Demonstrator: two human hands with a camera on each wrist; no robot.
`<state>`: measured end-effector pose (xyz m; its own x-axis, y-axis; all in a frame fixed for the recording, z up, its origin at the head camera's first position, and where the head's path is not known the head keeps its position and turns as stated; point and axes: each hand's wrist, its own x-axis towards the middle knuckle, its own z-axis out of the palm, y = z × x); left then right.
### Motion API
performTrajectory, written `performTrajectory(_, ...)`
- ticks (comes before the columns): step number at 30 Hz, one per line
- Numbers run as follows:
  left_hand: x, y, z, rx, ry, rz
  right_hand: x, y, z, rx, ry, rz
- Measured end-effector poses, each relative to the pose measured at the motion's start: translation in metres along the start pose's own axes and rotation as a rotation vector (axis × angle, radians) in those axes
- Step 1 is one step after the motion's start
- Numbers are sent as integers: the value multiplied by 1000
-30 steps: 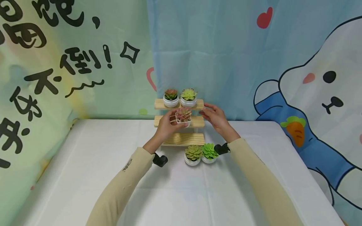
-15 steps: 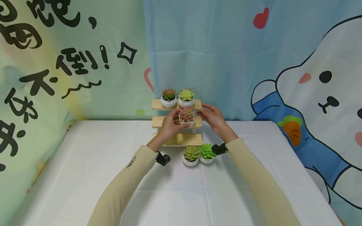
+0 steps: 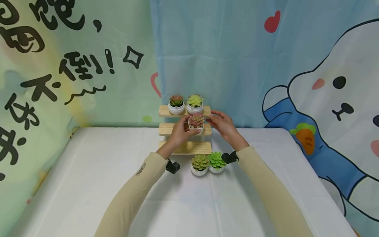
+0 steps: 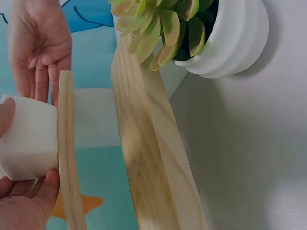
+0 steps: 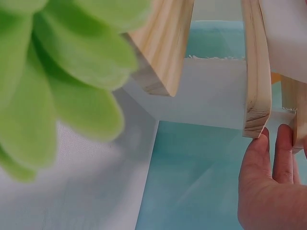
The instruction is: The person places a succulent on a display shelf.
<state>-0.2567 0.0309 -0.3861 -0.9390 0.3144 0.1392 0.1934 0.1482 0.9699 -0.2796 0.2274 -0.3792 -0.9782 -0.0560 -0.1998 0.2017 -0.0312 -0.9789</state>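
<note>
My left hand (image 3: 178, 133) grips a white square pot (image 4: 29, 139) holding a pink succulent (image 3: 196, 120). The pot's base is right at the middle board (image 4: 68, 143) of a three-tier wooden shelf (image 3: 189, 148). At the shelf's right end is my right hand (image 3: 224, 126), its fingers extended. The right wrist view shows its thumb (image 5: 256, 148) against the end of the middle board (image 5: 256, 81) and its other fingers (image 5: 284, 158) reaching toward the top board (image 5: 301, 110).
Two potted succulents, one reddish-green (image 3: 176, 101) and one yellow-green (image 3: 195, 100), stand on the top board. On the white tablecloth (image 3: 189, 204), before the shelf's right front, sit an olive-green succulent (image 3: 200, 162) and a bright green one (image 3: 216, 160). A printed curtain (image 3: 213, 42) hangs behind.
My left hand has moved slightly to the right along the middle board with the pink succulent's pot. The right hand stays at the shelf's right end.
</note>
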Motion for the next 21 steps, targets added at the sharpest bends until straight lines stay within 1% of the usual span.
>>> performTrajectory(9, 1, -1, 1, -24, -28, 4, -2, 0, 0, 19, -6, 0)
performTrajectory(13, 1, -1, 0, -25, -28, 5, 0, 0, 0, 16, -11, -4)
performTrajectory(21, -2, -3, -3, 35, -1, -17, 2, 1, -1, 23, 1, 0)
